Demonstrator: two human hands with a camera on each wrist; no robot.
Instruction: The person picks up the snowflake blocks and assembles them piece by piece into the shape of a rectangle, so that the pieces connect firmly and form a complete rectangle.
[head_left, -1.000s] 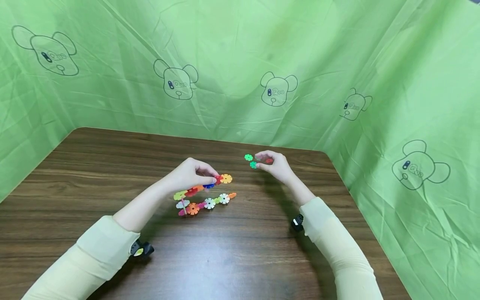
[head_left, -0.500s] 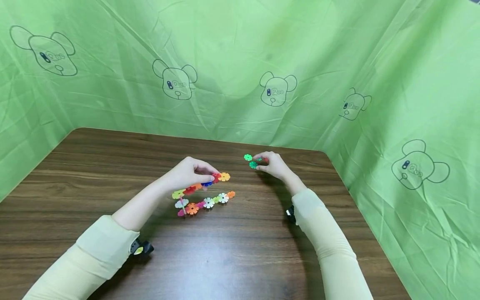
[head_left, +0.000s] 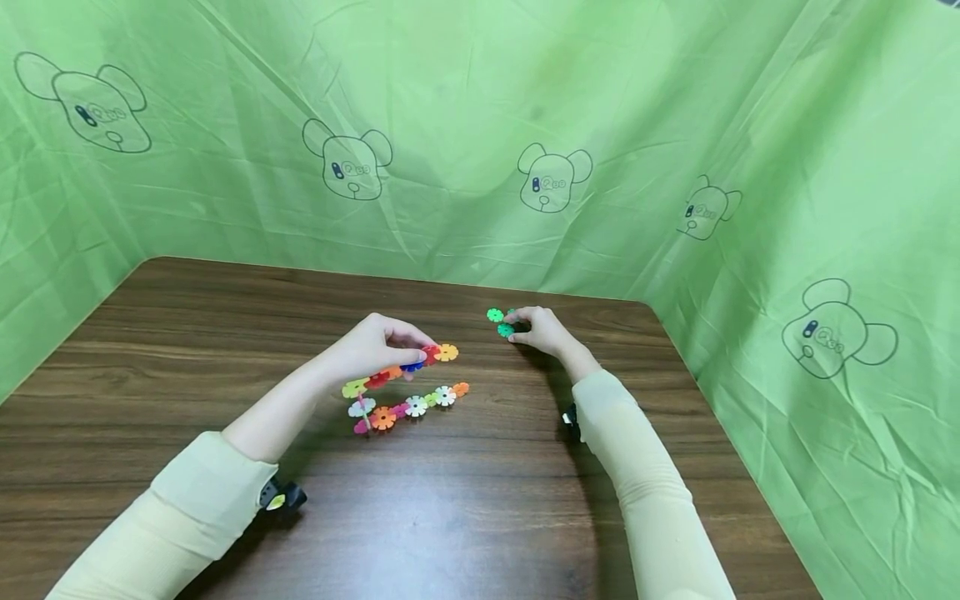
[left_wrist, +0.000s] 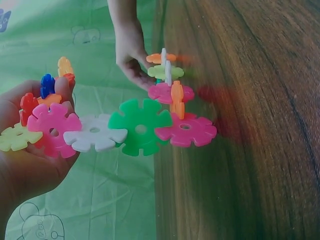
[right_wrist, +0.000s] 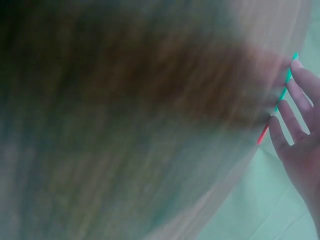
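My left hand pinches one arm of a U-shaped chain of interlocking plastic flower discs, by the blue and red discs. Up close in the left wrist view, white and green discs link the chain's two sides; the lower side rests on the table. My right hand is over a small group of loose discs at the back right, fingers spread and fingertips touching them. Two green discs, one farther and one nearer, show beside its fingertips. A red disc lies under the fingers in the right wrist view.
The brown wood-grain table stretches beneath both arms. Green curtain with printed bear heads hangs behind and on both sides. A black wrist camera sits on the left forearm.
My right hand has shifted slightly left over the loose discs, now covering the red one in the head view, and its forearm has swung left. The left hand stays nearly still with the chain.
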